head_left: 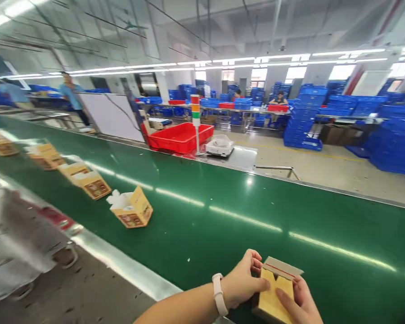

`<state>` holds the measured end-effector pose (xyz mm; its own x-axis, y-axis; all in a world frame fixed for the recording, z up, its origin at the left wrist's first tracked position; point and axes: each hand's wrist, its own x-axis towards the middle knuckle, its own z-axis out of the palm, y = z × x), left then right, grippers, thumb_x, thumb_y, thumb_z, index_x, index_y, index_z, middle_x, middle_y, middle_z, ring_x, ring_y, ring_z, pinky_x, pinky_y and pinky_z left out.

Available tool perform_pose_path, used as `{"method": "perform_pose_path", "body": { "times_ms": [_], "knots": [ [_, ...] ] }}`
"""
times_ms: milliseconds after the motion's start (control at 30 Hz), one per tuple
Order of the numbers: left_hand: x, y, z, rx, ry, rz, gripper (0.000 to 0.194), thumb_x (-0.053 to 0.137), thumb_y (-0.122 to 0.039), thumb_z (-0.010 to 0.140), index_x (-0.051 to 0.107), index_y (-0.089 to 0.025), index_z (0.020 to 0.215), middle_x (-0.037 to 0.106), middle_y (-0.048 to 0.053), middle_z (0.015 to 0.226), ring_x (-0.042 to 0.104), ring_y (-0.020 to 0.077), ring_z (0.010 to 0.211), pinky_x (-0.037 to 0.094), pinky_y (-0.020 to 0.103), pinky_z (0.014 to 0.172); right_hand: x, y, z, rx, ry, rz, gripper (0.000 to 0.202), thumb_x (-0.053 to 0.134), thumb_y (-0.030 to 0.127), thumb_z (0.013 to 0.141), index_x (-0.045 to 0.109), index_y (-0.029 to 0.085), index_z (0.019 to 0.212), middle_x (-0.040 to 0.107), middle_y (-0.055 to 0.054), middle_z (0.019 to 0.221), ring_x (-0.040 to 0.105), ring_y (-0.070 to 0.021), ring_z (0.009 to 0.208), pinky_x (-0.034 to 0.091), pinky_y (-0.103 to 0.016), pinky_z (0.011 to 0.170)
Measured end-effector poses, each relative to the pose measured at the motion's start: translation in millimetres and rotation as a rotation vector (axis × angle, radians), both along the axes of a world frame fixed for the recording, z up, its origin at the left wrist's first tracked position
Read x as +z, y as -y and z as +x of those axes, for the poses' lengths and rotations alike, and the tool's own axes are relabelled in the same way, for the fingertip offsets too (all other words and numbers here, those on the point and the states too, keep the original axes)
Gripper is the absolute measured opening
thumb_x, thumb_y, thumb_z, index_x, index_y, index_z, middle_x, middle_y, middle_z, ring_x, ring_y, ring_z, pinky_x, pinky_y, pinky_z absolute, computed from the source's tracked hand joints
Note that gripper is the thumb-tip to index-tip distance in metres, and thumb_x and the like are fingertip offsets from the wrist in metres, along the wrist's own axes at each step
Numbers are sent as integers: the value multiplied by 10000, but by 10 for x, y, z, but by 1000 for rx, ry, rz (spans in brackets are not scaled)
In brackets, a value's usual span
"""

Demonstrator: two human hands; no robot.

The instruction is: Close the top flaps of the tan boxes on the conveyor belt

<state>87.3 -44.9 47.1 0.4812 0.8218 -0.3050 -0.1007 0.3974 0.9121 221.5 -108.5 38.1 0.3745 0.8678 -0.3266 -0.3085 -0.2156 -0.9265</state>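
Between my two hands, over the near edge of the green conveyor belt (222, 243), is a small yellow cardboard box (273, 299). Its grey-brown end flap (283, 268) stands up and carries a red line. My left hand (243, 281), with a pale band on the wrist, grips the box from the left, thumb on the yellow top. On the right side my right hand (300, 303) holds it, thumb pressed on the other top flap. The lower part of the box is hidden by the hands and the frame edge.
Several open yellow boxes with white lining, the closest one (133, 209) upright, sit along the belt to the left. Across the belt are a red tray (180, 138), a signal light (195, 110) and a scale (220, 146). Blue crates (305, 119) and people stand farther back.
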Motion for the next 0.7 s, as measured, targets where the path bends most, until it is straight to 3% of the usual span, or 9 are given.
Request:
{"method": "perform_pose_path", "body": {
  "times_ms": [167, 333, 433, 567, 700],
  "knots": [
    [38, 45, 107, -115, 88, -81, 371, 657, -88, 615, 490, -184, 931, 599, 27, 910, 587, 182, 875, 435, 322, 804, 121, 77, -32, 1, -88, -6, 569, 761, 348, 573, 571, 242, 1099, 683, -82, 1070, 674, -303, 934, 537, -417, 808],
    [40, 95, 189, -154, 77, -67, 380, 697, -149, 625, 525, -167, 964, 625, 39, 934, 598, 189, 894, 443, 334, 854, 142, 123, 77, 19, -138, -18, 533, 716, 276, 529, 589, 224, 1044, 699, -74, 1001, 681, -288, 899, 525, -381, 778],
    [95, 110, 140, -95, 59, -22, 391, 743, -255, 634, 534, -167, 953, 628, 63, 963, 581, 203, 943, 436, 341, 894, 208, 133, 179, 88, -137, -24, 523, 726, 271, 530, 608, 205, 1036, 713, -73, 973, 686, -281, 888, 519, -374, 788],
    [275, 163, -46, -3, 50, 64, 410, 787, -391, 611, 580, -178, 895, 658, 86, 988, 593, 237, 1021, 426, 351, 960, 331, 143, 337, 262, -82, -64, 493, 726, 278, 537, 648, 192, 1016, 721, -66, 969, 679, -268, 942, 491, -367, 868],
    [357, 233, -351, 117, 11, 130, 448, 774, -525, 604, 649, -187, 872, 704, 73, 958, 632, 276, 1014, 480, 346, 889, 407, 160, 403, 316, -27, -60, 478, 763, 311, 501, 663, 191, 952, 723, -54, 960, 659, -269, 998, 451, -380, 928]
  ]
}}
